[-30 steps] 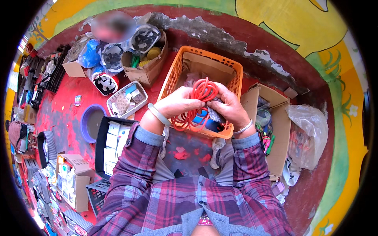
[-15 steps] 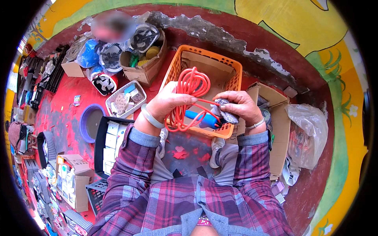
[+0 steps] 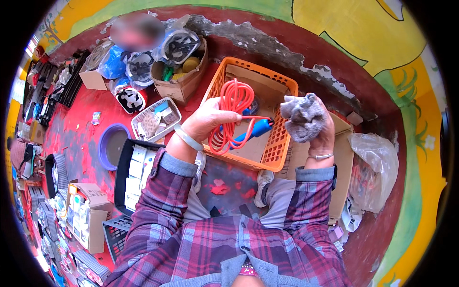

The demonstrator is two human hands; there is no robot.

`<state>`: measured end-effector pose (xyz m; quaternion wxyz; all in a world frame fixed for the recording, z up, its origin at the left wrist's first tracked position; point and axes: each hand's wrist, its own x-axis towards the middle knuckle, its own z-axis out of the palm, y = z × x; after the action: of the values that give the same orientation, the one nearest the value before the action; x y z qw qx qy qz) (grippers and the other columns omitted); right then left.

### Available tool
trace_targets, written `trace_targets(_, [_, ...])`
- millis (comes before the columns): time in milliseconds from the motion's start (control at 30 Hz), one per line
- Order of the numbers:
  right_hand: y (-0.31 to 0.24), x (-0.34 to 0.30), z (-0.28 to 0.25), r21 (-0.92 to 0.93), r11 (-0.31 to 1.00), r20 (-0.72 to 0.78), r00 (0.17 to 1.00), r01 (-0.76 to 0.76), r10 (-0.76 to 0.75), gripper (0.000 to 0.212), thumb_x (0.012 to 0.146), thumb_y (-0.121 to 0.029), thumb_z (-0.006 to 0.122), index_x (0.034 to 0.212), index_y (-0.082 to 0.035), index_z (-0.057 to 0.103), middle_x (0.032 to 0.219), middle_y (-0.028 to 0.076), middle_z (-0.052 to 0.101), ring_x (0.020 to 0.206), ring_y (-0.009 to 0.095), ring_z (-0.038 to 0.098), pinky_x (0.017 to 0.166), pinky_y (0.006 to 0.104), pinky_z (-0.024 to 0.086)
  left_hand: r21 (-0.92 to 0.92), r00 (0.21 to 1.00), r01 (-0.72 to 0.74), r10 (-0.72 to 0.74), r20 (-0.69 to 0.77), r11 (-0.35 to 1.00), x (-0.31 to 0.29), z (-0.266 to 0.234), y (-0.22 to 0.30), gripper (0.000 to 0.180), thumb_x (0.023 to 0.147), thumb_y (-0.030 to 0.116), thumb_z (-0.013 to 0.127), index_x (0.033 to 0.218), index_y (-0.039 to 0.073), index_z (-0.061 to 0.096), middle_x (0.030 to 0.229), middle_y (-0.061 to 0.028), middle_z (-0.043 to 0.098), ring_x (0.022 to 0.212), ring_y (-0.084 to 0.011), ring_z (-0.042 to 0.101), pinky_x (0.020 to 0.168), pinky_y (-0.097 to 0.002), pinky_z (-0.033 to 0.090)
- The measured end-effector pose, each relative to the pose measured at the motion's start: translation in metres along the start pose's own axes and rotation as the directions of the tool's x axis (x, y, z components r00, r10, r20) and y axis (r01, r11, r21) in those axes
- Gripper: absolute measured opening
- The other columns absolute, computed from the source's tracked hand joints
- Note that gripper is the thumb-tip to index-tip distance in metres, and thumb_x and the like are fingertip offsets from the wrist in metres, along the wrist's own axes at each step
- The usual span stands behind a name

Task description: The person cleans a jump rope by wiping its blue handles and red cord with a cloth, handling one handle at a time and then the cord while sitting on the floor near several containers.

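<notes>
My left hand (image 3: 210, 119) is closed round a coiled red skipping rope (image 3: 236, 98), its thumb pressed across the loops. From the coil hangs a blue handle (image 3: 253, 133) with a black end, the red cord running to it. Crumpled in my right hand (image 3: 326, 128) is a grey rag (image 3: 302, 117), apart from the rope and raised to its right. Both hands are over an orange plastic basket (image 3: 283, 131) with cardboard inside. Behind the coil, a second small blue part (image 3: 246, 111) shows, mostly hidden.
To the right stand an open cardboard box (image 3: 337, 179) and a clear plastic bag (image 3: 375, 167). On the left are a purple basin (image 3: 101, 148), a white basket (image 3: 136, 119) of small items and a black crate (image 3: 122, 177) with white boxes. A full carton (image 3: 177, 88) stands farther back.
My right hand has moved the rag off the rope, up and to the right. The blue handle now shows more fully. My left hand still holds the coil.
</notes>
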<state>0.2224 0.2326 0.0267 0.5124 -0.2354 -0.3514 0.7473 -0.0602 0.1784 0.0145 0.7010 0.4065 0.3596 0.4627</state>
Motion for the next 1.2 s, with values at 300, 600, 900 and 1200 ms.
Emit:
trace_targets(300, [0.049,0.005,0.032,-0.519,0.848,0.149,0.967,-0.103,0.208,0.041,0.079,-0.002,0.063,0.117,-0.001,0.046,0.103,0.007,0.058,0.093,0.013,0.057,0.082,0.0267,0.047,0.328,0.996,0.008,-0.038,0.086,0.945,0.011,0.009,-0.014,0.035,0.074,0.002,0.065,0.109,-0.001,0.060,0.097,-0.0039,0.064,0.085,-0.0106,0.059,0.077,-0.0254,0.048])
trace_targets(600, [0.065,0.006,0.036,-0.488,0.867,0.263,0.931,-0.099,0.254,0.069,0.073,0.002,0.064,0.136,-0.004,0.036,0.119,0.005,0.055,0.108,0.014,0.051,0.095,0.0292,0.040,0.212,0.999,-0.005,-0.006,0.049,0.977,0.018,0.007,-0.033,0.033,0.082,0.011,0.066,0.113,-0.001,0.059,0.100,-0.0053,0.064,0.089,-0.0115,0.059,0.079,-0.0271,0.049])
trace_targets(900, [0.049,0.008,0.014,-0.864,0.504,0.118,0.962,-0.022,0.245,0.054,0.070,0.004,0.064,0.122,0.000,0.051,0.106,0.004,0.058,0.095,0.012,0.055,0.085,0.0267,0.046,0.164,0.997,0.073,-0.076,0.009,0.984,0.016,0.003,-0.025,0.032,0.078,0.008,0.069,0.108,0.000,0.061,0.095,-0.0053,0.065,0.082,-0.0114,0.061,0.074,-0.0253,0.050])
trace_targets(1200, [0.043,0.008,0.009,-0.839,0.532,0.017,0.971,-0.115,0.237,0.044,0.072,0.003,0.063,0.115,0.001,0.056,0.094,0.003,0.061,0.085,0.011,0.058,0.079,0.0248,0.048,0.058,0.997,0.063,-0.061,-0.046,0.996,0.012,0.012,-0.015,0.026,0.077,0.008,0.071,0.100,0.000,0.062,0.086,-0.0040,0.064,0.074,-0.0116,0.061,0.069,-0.0248,0.050])
